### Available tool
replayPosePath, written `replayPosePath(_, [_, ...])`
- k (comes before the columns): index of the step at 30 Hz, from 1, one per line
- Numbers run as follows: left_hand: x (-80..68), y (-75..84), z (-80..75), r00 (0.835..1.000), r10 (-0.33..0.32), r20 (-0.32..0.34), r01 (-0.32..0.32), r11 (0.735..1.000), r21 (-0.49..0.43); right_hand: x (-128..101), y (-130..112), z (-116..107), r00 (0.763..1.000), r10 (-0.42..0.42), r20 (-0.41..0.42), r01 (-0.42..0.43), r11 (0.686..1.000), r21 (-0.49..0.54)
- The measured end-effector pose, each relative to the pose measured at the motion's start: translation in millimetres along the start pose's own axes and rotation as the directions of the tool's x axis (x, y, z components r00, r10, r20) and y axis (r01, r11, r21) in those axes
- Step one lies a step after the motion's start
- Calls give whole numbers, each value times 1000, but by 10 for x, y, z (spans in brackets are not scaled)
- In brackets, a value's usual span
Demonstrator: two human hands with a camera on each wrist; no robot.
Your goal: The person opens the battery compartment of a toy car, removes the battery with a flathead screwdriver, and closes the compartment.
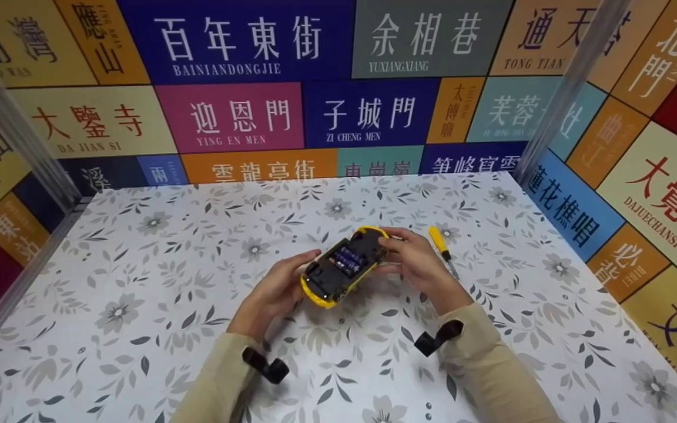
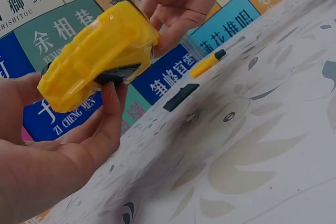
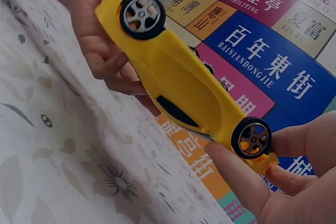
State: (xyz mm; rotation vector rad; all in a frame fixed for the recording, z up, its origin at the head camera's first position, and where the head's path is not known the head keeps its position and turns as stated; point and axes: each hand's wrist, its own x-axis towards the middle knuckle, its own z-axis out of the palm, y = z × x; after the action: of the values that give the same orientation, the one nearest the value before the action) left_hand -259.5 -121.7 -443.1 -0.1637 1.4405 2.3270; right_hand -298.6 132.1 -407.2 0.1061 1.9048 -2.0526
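A yellow toy car (image 1: 344, 267) is held upside down above the table between both hands. Its black underside shows an uncovered compartment with blue batteries (image 1: 347, 257) in it. My left hand (image 1: 284, 283) grips the near end of the car (image 2: 94, 56), fingers curled under the body. At the far end my right hand (image 1: 404, 254) pinches the car (image 3: 178, 82) beside a wheel (image 3: 252, 138). In the right wrist view the left hand (image 3: 100, 40) is behind the other wheel. The right hand (image 2: 178, 3) shows at the top of the left wrist view.
A yellow-handled screwdriver (image 1: 441, 247) lies on the flowered table (image 1: 138, 282) just right of my right hand. Near the screwdriver (image 2: 207, 62), a small flat black cover (image 2: 181, 96) lies on the table. Printed sign walls (image 1: 238, 111) close in the back and both sides.
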Motion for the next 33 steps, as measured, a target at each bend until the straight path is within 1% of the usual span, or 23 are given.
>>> replayPosePath(4, [-14,2,-2,1000,-6,22,6,999,-38,-19,-28,-52,998,0,-56,1,999,33])
replayPosePath(6, [-29,1,-6,1000,3,27,-1,998,-63,-16,-27,-66,997,-3,-82,8,998,60])
replayPosePath(11, [-56,0,-20,999,43,19,-40,994,-101,-6,-5,-67,992,-23,-122,38,991,125])
replayPosePath(15, [-63,13,-25,997,80,-9,-80,992,-97,-3,-3,-46,990,-27,-140,49,986,157])
replayPosePath(17, [-60,16,-25,996,88,-24,-90,991,-101,-5,-3,-32,989,-21,-144,47,984,174])
replayPosePath(23, [-43,14,-21,994,86,-68,-93,989,-116,-12,-5,18,988,6,-155,22,984,177])
replayPosePath(29, [-20,19,-20,988,87,-130,-102,988,-119,-11,-5,25,991,6,-131,19,982,186])
replayPosePath(33, [-12,30,-22,983,80,-167,-100,988,-120,-10,7,14,993,-1,-120,21,986,167])
